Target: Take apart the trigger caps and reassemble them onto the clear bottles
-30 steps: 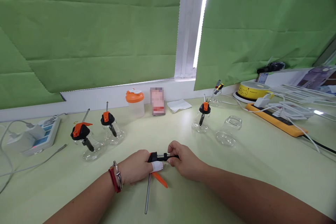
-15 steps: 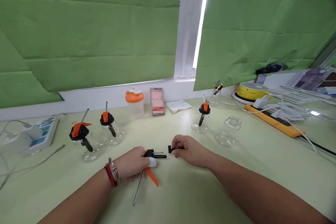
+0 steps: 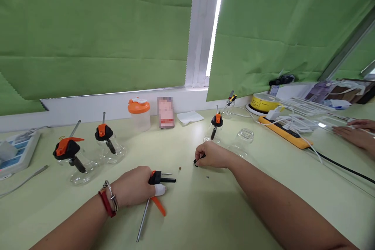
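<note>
My left hand (image 3: pixel 137 187), its thumb tip wrapped in white, is closed around a black-and-orange jar-top mechanism (image 3: pixel 155 177). From it a black stem and a thin metal pin point right, while a metal rod (image 3: pixel 143 220) and an orange lever (image 3: pixel 158 205) stick out toward me. My right hand (image 3: pixel 209 154) pinches a small black part (image 3: pixel 196 163) at the table surface, apart from the left hand. Between and below the hands lie a tiny brown piece (image 3: pixel 179 168) and a tiny silvery piece (image 3: pixel 208 177).
Glass jars with black-and-orange tops (image 3: pixel 67 149) (image 3: pixel 104 132) stand left; another top (image 3: pixel 217 119) and an open glass jar (image 3: pixel 245 136) are beyond my right hand. An orange-lidded cup (image 3: pixel 139 115), tissue (image 3: pixel 190 117) and orange power strip (image 3: pixel 287 133) sit behind. Another person's hands (image 3: pixel 356 134) show far right.
My right hand has moved away from the left with the small black part and lowered it to the table. The two tiny pieces now show on the table. The view has swung right.
</note>
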Demonstrator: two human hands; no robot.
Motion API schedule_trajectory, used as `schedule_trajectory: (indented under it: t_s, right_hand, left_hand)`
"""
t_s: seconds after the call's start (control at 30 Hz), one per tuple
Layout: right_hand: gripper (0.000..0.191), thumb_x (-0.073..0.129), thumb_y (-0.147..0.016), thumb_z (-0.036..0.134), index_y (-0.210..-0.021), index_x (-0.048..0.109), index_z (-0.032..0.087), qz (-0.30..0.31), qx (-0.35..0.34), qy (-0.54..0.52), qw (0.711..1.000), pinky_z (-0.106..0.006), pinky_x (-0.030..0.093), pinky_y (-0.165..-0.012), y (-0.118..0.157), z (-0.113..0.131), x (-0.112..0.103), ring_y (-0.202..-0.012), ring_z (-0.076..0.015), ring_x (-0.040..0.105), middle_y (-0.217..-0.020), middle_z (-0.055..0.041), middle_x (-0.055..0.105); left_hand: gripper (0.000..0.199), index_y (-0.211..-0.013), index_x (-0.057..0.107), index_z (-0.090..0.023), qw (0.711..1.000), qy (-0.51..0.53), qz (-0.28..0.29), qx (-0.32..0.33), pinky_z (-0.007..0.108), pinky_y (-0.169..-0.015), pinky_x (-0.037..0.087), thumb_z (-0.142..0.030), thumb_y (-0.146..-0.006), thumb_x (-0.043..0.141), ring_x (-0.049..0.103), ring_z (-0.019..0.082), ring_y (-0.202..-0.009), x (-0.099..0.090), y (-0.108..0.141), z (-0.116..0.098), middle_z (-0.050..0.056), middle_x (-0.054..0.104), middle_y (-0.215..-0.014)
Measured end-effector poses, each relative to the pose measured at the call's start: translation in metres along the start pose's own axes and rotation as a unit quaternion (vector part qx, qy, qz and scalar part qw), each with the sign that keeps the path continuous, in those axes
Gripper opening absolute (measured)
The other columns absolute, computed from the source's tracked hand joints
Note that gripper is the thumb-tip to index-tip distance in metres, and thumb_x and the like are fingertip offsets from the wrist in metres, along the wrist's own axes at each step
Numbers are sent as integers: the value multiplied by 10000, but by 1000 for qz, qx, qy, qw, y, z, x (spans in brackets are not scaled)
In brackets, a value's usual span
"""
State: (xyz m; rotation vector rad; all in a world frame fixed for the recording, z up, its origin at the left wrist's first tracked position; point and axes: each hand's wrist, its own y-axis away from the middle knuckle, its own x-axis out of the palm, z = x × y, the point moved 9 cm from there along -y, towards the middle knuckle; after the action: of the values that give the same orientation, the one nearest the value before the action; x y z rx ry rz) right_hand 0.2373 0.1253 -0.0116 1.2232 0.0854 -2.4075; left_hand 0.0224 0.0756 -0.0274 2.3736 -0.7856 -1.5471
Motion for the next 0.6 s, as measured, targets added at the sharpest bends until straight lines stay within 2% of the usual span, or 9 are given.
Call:
schedule_trajectory:
  t_s: [0.13, 0.33, 0.6]
  right_hand:
    - [101, 635, -695, 278, -735, 663, 189, -10, -11, -10, 1000, -229, 366, -497, 3, 7, -3, -591, -126, 520, -714, -13, 633]
    - [143, 619, -721, 319, -752, 651, 184, -1, 11, -34, 999, -214, 379, -502, 6, 7, -14, -596, -116, 518, -740, -7, 646]
    - [166, 647, -701, 334, -788, 664, 194, 50, 18, 26, 998, -219, 417, -555, 2, -13, -11, -689, -147, 586, -799, -19, 680]
  left_hand:
    - [458, -583, 472, -208, 998, -53, -26, -15, 270, -457, 250, -655, -671, 518, 425, 151, -483, -6, 3, 0, -4, 504, -552]
    - [551, -604, 494, -207, 982, -162, -88, -45, 297, -476, 284, -744, -693, 409, 542, 229, -556, -19, 15, -8, 60, 596, -630]
    - [402, -612, 530, -206, 965, -229, -127, -25, 298, -484, 276, -560, -774, 431, 589, 240, -593, -22, 22, -22, 63, 627, -660]
